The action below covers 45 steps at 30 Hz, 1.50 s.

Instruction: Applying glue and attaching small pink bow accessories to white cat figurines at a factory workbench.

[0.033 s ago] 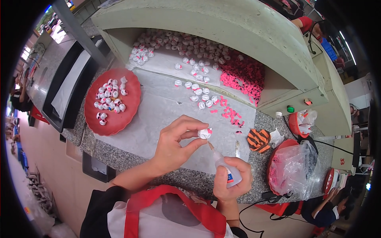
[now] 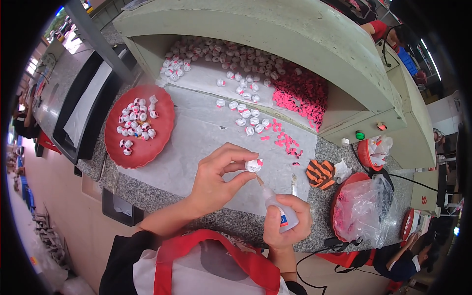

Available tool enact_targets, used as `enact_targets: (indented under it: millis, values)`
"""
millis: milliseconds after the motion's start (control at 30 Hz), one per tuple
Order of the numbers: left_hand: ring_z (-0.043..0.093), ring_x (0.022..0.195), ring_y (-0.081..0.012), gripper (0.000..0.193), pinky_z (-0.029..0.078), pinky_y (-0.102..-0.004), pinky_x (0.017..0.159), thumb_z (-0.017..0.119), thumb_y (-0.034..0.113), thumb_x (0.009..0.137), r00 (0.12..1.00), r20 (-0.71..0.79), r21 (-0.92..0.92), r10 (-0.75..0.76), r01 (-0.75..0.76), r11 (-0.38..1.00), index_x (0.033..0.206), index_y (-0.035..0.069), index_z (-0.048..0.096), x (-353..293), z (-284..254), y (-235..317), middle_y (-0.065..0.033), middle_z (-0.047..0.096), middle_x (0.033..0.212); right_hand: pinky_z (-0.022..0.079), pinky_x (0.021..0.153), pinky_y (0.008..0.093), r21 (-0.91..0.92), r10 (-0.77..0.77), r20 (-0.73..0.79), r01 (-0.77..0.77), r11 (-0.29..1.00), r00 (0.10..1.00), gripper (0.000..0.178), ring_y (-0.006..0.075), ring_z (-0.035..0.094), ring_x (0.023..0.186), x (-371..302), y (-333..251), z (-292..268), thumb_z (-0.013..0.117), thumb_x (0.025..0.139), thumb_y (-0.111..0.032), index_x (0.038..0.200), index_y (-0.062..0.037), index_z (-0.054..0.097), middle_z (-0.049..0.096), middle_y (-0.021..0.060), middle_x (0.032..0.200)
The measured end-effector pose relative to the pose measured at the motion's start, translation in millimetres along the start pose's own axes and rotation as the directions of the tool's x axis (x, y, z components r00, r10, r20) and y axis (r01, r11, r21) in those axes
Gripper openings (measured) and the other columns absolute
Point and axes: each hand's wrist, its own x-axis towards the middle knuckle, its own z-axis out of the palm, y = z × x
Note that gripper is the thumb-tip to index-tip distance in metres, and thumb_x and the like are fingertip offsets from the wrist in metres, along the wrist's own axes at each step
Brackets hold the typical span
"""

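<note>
**Left hand pinches a small white piece against the glue bottle's tip**

Left hand (image 2: 214,182) is closed in a pinch, thumb and fingers gripping a small white piece (image 2: 254,165) with a dab of red on it, held above the desk (image 2: 147,189). Right hand (image 2: 287,223) sits just below and to the right, wrapped tight around a small clear plastic glue bottle (image 2: 276,209); the bottle's thin tapered nozzle slants up and meets the underside of the white piece.

Both hands hover over a pale, smooth sheet (image 2: 196,142) spread on the speckled granite desk. On that sheet, beyond the left hand, lie more rounded white pieces (image 2: 248,120) and scattered flat pink bits (image 2: 285,140). A round red plate (image 2: 157,142) to the left carries a cluster of the white pieces. Farther back, under a cream-coloured shelf (image 2: 275,34), a large heap of white pieces (image 2: 221,54) lies beside a dense pile of pink bits (image 2: 302,93). Near the right hand rest an orange-and-black striped object (image 2: 320,173) and a crinkled clear plastic bag (image 2: 366,206) holding pink bits.
</note>
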Motion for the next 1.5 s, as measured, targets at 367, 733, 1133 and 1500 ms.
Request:
enact_targets:
  millis: [367,733,1133,1500]
  values:
    - [0.057,0.092,-0.0158,0.033,0.048,-0.0248,0.078,0.057,-0.009,0.075,0.962,0.097,-0.344,-0.257,0.275,0.898,0.106,-0.004,0.050,1.5,-3.9,2.6,-0.0123,0.056,0.106,0.043,0.044,0.0279,0.006,-0.191,-0.006,0.191,0.982,0.982,0.025,0.0190,0.054,0.047,4.5,5.9,-3.8,0.061,0.063,-0.003,0.086,0.0021,0.053,0.059,0.0093,0.070]
    - [0.057,0.095,-0.0180,0.036,0.048,-0.0264,0.080,0.058,-0.011,0.072,0.960,0.058,-0.313,-0.273,0.278,0.908,0.107,-0.004,0.050,0.1,-5.2,2.7,-0.0155,0.057,0.105,0.045,0.047,0.0283,-0.040,-0.163,0.016,0.164,0.986,0.986,0.024,0.0199,0.056,0.049,4.1,2.4,-9.1,0.061,0.063,-0.003,0.085,0.0022,0.054,0.059,0.0094,0.070]
    - [0.058,0.090,-0.0143,0.033,0.048,-0.0244,0.077,0.057,-0.011,0.073,0.954,0.026,-0.245,-0.299,0.296,0.923,0.105,-0.004,0.051,2.8,-2.0,-23.5,-0.0119,0.059,0.099,0.045,0.050,0.0264,0.364,0.604,-0.037,-0.552,0.750,0.796,0.016,0.0146,0.055,0.055,-1.1,43.4,-9.3,0.055,0.072,-0.006,0.084,0.0026,0.055,0.058,0.0064,0.070]
    - [0.057,0.089,-0.0125,0.032,0.046,-0.0233,0.078,0.058,-0.010,0.074,0.925,0.120,-0.244,-0.360,0.379,0.893,0.104,-0.002,0.052,-5.0,13.8,-33.9,-0.0086,0.060,0.096,0.046,0.067,0.0394,-0.808,0.683,-0.095,-0.457,0.372,0.724,0.039,0.0336,0.060,0.072,37.8,141.6,-9.5,0.071,0.062,-0.032,0.080,0.0014,0.061,0.062,0.0191,0.074]
